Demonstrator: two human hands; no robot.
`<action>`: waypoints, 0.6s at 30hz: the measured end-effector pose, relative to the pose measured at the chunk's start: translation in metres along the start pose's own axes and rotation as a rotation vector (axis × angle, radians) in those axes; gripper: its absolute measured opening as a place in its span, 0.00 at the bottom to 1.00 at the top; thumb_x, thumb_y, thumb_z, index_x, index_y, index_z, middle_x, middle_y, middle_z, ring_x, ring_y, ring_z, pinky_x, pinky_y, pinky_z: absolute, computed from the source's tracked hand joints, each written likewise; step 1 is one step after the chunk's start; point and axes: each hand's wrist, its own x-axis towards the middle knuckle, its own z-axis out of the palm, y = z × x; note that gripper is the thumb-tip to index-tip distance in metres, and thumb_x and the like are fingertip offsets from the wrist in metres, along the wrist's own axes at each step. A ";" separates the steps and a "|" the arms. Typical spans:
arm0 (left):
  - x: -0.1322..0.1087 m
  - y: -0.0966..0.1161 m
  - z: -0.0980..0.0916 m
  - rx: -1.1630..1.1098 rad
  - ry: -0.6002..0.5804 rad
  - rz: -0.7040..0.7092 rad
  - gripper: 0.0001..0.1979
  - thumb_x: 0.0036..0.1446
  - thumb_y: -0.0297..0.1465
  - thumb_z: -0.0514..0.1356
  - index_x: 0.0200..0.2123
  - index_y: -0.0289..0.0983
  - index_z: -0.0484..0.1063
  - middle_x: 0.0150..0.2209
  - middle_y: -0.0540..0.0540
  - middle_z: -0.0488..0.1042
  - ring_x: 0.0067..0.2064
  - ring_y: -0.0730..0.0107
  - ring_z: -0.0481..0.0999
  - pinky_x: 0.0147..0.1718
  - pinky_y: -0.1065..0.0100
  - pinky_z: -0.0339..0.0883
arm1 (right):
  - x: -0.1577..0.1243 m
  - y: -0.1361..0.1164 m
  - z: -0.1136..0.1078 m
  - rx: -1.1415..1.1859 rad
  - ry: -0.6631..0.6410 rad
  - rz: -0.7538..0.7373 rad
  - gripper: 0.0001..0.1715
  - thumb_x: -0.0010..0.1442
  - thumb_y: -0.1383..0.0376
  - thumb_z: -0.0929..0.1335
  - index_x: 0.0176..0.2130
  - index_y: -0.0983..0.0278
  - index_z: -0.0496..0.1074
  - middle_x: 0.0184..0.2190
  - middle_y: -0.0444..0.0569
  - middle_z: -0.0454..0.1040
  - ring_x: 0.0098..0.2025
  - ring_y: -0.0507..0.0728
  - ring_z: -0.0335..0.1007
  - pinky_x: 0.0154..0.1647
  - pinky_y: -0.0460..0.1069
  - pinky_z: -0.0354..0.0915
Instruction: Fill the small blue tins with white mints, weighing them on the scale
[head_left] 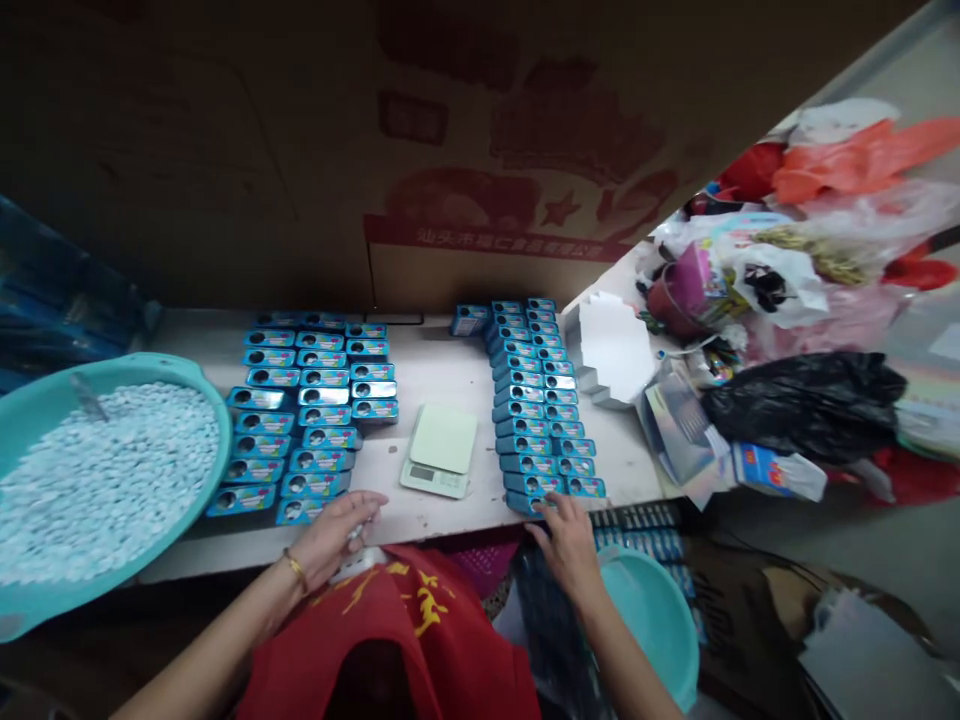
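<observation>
My right hand (570, 545) is at the front end of the right-hand rows, thumb and fingers about the near corner of a small blue tin (523, 503). At the table's front edge, my left hand (341, 535) has its fingers curled in. Something small and pale shows between them, too little to name. Between the two blocks of tins lies a pale green kitchen scale (442, 447); its platform carries nothing. More blue tins (316, 460) stand in rows left of it. A large turquoise basin (214, 400) at the far left holds many small pale pieces, with a clear scoop handle (90, 398) sticking out.
A big cardboard box (300, 180) walls off the back of the white table (442, 350). White cartons (615, 350) stand right of the tins. Plastic bags (817, 400) crowd the right side. Below the edge sits another turquoise basin (652, 620).
</observation>
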 end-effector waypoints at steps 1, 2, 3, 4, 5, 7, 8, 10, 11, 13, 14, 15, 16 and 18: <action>0.000 0.002 0.003 0.011 -0.004 -0.002 0.12 0.43 0.34 0.61 0.32 0.34 0.69 0.25 0.51 0.64 0.20 0.84 0.57 0.14 0.79 0.45 | -0.007 0.006 0.004 -0.061 -0.022 -0.006 0.11 0.51 0.63 0.65 0.38 0.60 0.69 0.42 0.53 0.66 0.44 0.62 0.60 0.39 0.58 0.60; 0.000 0.003 0.005 0.019 -0.007 -0.002 0.12 0.43 0.33 0.61 0.32 0.34 0.69 0.24 0.51 0.64 0.19 0.85 0.57 0.14 0.79 0.45 | -0.011 0.010 0.009 -0.113 -0.035 -0.011 0.10 0.51 0.65 0.65 0.37 0.59 0.69 0.42 0.53 0.65 0.44 0.63 0.59 0.38 0.57 0.60; 0.000 0.003 0.007 0.022 -0.008 -0.002 0.12 0.43 0.33 0.61 0.31 0.33 0.69 0.24 0.51 0.64 0.19 0.85 0.57 0.14 0.79 0.45 | -0.012 0.011 0.012 -0.153 -0.039 -0.017 0.09 0.51 0.67 0.65 0.36 0.59 0.69 0.43 0.53 0.65 0.44 0.63 0.59 0.38 0.57 0.60; 0.000 0.003 0.009 0.019 -0.006 -0.001 0.11 0.42 0.33 0.61 0.31 0.33 0.69 0.24 0.51 0.64 0.19 0.85 0.57 0.13 0.79 0.45 | -0.012 0.010 0.013 -0.180 -0.033 -0.025 0.09 0.50 0.69 0.65 0.35 0.59 0.70 0.44 0.52 0.65 0.45 0.63 0.58 0.39 0.57 0.59; 0.000 0.002 0.010 0.011 -0.004 0.001 0.11 0.42 0.33 0.61 0.31 0.33 0.69 0.23 0.51 0.64 0.19 0.85 0.57 0.13 0.79 0.45 | -0.012 0.007 0.012 -0.193 -0.022 -0.037 0.09 0.51 0.70 0.64 0.33 0.59 0.70 0.44 0.52 0.65 0.46 0.63 0.58 0.40 0.57 0.59; -0.001 0.001 0.009 -0.014 0.003 0.003 0.11 0.42 0.32 0.61 0.30 0.33 0.69 0.23 0.51 0.65 0.19 0.85 0.58 0.13 0.80 0.46 | -0.007 -0.007 0.004 -0.182 -0.008 -0.081 0.09 0.51 0.71 0.64 0.32 0.59 0.69 0.46 0.51 0.64 0.48 0.63 0.55 0.44 0.57 0.56; -0.003 0.000 0.008 -0.028 0.004 -0.002 0.10 0.43 0.32 0.61 0.31 0.33 0.70 0.23 0.51 0.65 0.19 0.85 0.59 0.13 0.80 0.47 | -0.004 -0.016 -0.003 -0.164 -0.009 -0.107 0.08 0.52 0.71 0.63 0.32 0.59 0.69 0.47 0.50 0.62 0.49 0.62 0.54 0.46 0.57 0.55; -0.006 -0.001 0.005 -0.058 0.007 -0.016 0.10 0.43 0.31 0.62 0.31 0.33 0.70 0.24 0.50 0.66 0.21 0.84 0.62 0.15 0.81 0.52 | 0.008 -0.040 -0.016 -0.119 -0.029 -0.167 0.08 0.53 0.70 0.62 0.34 0.60 0.68 0.49 0.50 0.61 0.50 0.61 0.53 0.49 0.57 0.52; -0.008 -0.002 0.004 -0.075 0.009 -0.026 0.10 0.43 0.30 0.62 0.32 0.33 0.70 0.25 0.49 0.67 0.22 0.83 0.63 0.17 0.80 0.55 | 0.017 -0.053 -0.022 -0.098 -0.044 -0.197 0.09 0.53 0.70 0.62 0.35 0.60 0.68 0.49 0.50 0.60 0.50 0.60 0.52 0.49 0.56 0.51; -0.012 -0.002 0.004 -0.114 0.017 -0.048 0.11 0.42 0.28 0.62 0.32 0.32 0.70 0.27 0.47 0.69 0.24 0.81 0.67 0.22 0.79 0.61 | 0.042 -0.080 -0.026 -0.066 -0.066 -0.243 0.11 0.54 0.70 0.61 0.38 0.60 0.67 0.48 0.49 0.61 0.49 0.59 0.53 0.48 0.55 0.51; -0.014 -0.002 0.004 -0.134 0.023 -0.058 0.11 0.42 0.27 0.62 0.32 0.32 0.70 0.27 0.46 0.69 0.26 0.79 0.68 0.24 0.78 0.63 | 0.056 -0.093 -0.025 -0.059 -0.071 -0.268 0.11 0.54 0.70 0.61 0.38 0.60 0.67 0.48 0.49 0.61 0.48 0.59 0.53 0.47 0.55 0.51; -0.016 -0.002 0.005 -0.153 0.027 -0.064 0.11 0.42 0.27 0.62 0.33 0.32 0.70 0.28 0.46 0.70 0.27 0.78 0.69 0.26 0.77 0.64 | 0.071 -0.104 -0.022 -0.058 -0.078 -0.293 0.11 0.54 0.70 0.61 0.38 0.60 0.67 0.47 0.49 0.62 0.47 0.58 0.54 0.46 0.55 0.52; -0.017 -0.003 0.005 -0.171 0.031 -0.067 0.11 0.42 0.26 0.62 0.33 0.32 0.70 0.29 0.45 0.70 0.27 0.78 0.69 0.27 0.76 0.65 | 0.085 -0.113 -0.017 -0.060 -0.087 -0.319 0.11 0.55 0.70 0.61 0.38 0.60 0.67 0.46 0.49 0.62 0.45 0.58 0.55 0.45 0.54 0.52; -0.020 -0.004 0.005 -0.198 0.039 -0.064 0.10 0.42 0.25 0.62 0.33 0.32 0.70 0.29 0.45 0.71 0.28 0.76 0.71 0.29 0.75 0.66 | 0.108 -0.126 -0.006 -0.067 -0.109 -0.355 0.10 0.55 0.70 0.61 0.37 0.61 0.67 0.44 0.50 0.64 0.42 0.57 0.56 0.43 0.54 0.53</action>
